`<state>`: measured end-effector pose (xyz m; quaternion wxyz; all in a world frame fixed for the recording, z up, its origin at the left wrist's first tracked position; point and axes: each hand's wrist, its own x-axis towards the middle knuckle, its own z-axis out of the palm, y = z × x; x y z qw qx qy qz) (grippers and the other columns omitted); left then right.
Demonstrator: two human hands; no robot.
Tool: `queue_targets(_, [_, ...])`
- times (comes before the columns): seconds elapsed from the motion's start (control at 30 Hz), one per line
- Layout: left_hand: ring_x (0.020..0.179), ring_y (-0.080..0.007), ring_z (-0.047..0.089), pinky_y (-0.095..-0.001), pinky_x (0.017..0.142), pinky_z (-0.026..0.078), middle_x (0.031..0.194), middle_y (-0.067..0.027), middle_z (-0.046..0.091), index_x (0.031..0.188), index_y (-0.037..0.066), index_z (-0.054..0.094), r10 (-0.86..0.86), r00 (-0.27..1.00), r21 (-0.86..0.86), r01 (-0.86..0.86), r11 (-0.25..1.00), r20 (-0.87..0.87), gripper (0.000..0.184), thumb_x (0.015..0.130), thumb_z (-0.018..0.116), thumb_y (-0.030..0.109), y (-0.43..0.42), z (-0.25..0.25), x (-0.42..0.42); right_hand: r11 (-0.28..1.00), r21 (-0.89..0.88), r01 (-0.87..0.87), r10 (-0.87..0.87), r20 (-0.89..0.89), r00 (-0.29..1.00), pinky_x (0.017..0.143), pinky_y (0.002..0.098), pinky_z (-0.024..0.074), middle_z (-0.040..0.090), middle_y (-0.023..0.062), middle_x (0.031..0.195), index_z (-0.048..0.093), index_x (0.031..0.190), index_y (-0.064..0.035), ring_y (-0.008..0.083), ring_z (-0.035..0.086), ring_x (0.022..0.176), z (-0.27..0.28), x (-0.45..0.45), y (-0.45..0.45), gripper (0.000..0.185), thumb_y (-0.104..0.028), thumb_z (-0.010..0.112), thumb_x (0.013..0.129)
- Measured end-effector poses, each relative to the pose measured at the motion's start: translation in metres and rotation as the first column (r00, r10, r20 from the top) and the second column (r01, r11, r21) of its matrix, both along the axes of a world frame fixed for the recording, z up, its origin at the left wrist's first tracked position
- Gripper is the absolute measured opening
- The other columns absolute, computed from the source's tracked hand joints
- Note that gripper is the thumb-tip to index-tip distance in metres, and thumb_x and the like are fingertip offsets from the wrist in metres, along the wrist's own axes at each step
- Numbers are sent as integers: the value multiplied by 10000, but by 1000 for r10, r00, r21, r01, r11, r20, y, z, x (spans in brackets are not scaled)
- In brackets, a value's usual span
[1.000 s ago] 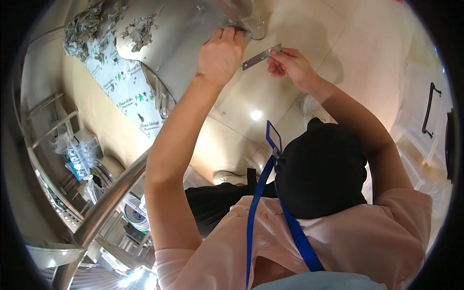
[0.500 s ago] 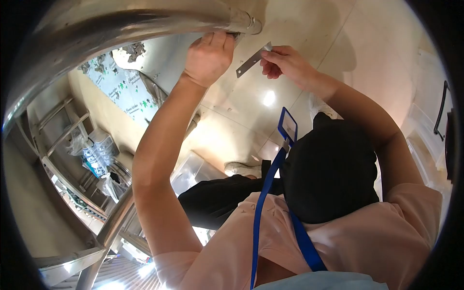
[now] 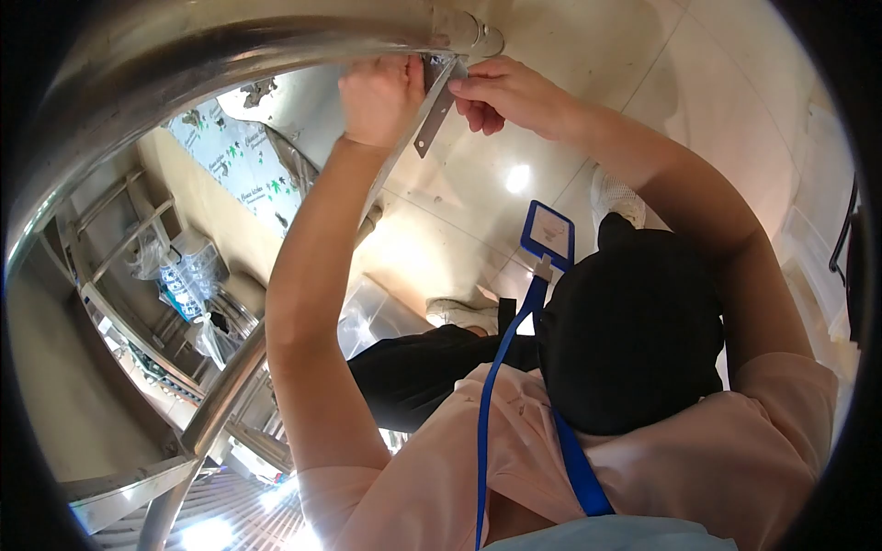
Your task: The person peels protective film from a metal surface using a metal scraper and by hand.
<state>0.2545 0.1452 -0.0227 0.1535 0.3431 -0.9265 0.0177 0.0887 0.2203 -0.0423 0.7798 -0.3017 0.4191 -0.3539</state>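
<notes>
My right hand [image 3: 496, 96] pinches a flat metal strip with small holes [image 3: 432, 129] between thumb and fingers. The strip slants down and left, its upper end close to a pale, shiny edge below the rounded metal rail [image 3: 303, 60]. Just left of it, my left hand [image 3: 384, 96] is closed in a fist against the underside of that rail. Its fingertips are hidden, so I cannot make out what they grip. Behind my left wrist lies a smooth grey sheet [image 3: 317, 106], with leaf-printed film [image 3: 243, 161] beside it.
A metal rack [image 3: 129, 239] with plastic-wrapped items [image 3: 188, 280] stands on the left. Clear plastic containers [image 3: 818, 248] are at the right, and another clear box [image 3: 377, 308] is near my shoe. A badge [image 3: 548, 231] hangs from my blue lanyard [image 3: 496, 395] over the tiled floor [image 3: 459, 197].
My right hand has moved left and up, bringing the metal strip beside my left hand. My left hand has shifted slightly left, and a pale edge now shows beside it. The badge has swung.
</notes>
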Motion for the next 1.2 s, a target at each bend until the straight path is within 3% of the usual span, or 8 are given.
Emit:
queue_targets(0.1, [558, -325, 534, -391, 537, 455, 602, -126, 560, 660, 24, 551, 9, 999, 91, -5, 996, -50, 88, 676, 611, 86, -12, 2, 7, 999, -23, -29, 28, -35, 999, 484, 223, 399, 524, 33, 576, 532, 670, -51, 91, 495, 529, -1, 0, -7, 306, -295, 518, 854])
queue_targets(0.2, [619, -326, 549, -399, 584, 450, 630, -123, 563, 693, 19, 580, 236, 967, 230, -209, 950, -96, 74, 694, 588, 93, -10, 11, 17, 999, -13, -33, 32, -60, 998, 476, 224, 390, 522, 36, 575, 523, 658, -52, 90, 487, 522, -2, 3, -10, 307, -290, 511, 852])
queue_targets(0.53, [745, -295, 548, -390, 648, 453, 855, -121, 563, 787, 23, 584, 400, 895, 146, -376, 915, -197, 76, 722, 546, 37, 6, 24, 35, 995, 69, 68, -64, -66, 996, 451, 234, 356, 520, 51, 571, 524, 658, -42, 101, 447, 492, 9, 17, -9, 274, -243, 478, 838])
queue_targets(0.63, [758, -294, 539, -386, 641, 449, 919, -114, 547, 796, 41, 579, 370, 915, 255, -324, 911, -160, 86, 731, 575, 99, 13, 22, 40, 994, 77, 78, -73, -75, 995, 446, 236, 353, 519, 51, 567, 526, 658, -38, 102, 443, 488, 11, 19, -10, 275, -241, 479, 836])
queue_targets(0.67, [749, -275, 533, -373, 629, 448, 930, -102, 543, 815, 51, 591, 219, 972, 24, -217, 976, -83, 153, 730, 607, 178, 13, 22, 38, 994, 79, 81, -75, -77, 994, 445, 236, 351, 518, 51, 565, 527, 657, -36, 102, 441, 487, 11, 19, -10, 276, -241, 478, 836])
queue_targets(0.8, [723, -212, 528, -335, 606, 456, 812, -55, 540, 869, 66, 609, 60, 998, 14, -60, 998, 15, 277, 670, 663, 252, 39, 32, 20, 990, 81, 119, -112, -84, 990, 437, 249, 356, 524, 75, 571, 527, 649, -10, 122, 460, 493, 12, 20, -10, 257, -206, 478, 808])
queue_targets(0.93, [650, -157, 531, -248, 479, 453, 723, -25, 507, 851, 61, 603, -106, 981, -192, 137, 972, 164, 189, 683, 617, 148, 51, 16, 17, 983, 101, 154, -144, -102, 984, 420, 274, 373, 544, 129, 583, 533, 647, 42, 162, 500, 492, 15, 23, -12, 229, -145, 472, 764])
queue_targets(1.2, [597, -148, 517, -242, 444, 464, 696, -25, 488, 715, 47, 563, -169, 964, -152, 202, 968, 204, 43, 676, 569, 63, 48, 16, 15, 977, 114, 182, -169, -122, 978, 413, 248, 330, 504, 74, 566, 508, 655, 2, 123, 429, 469, 19, 27, -11, 249, -186, 483, 816])
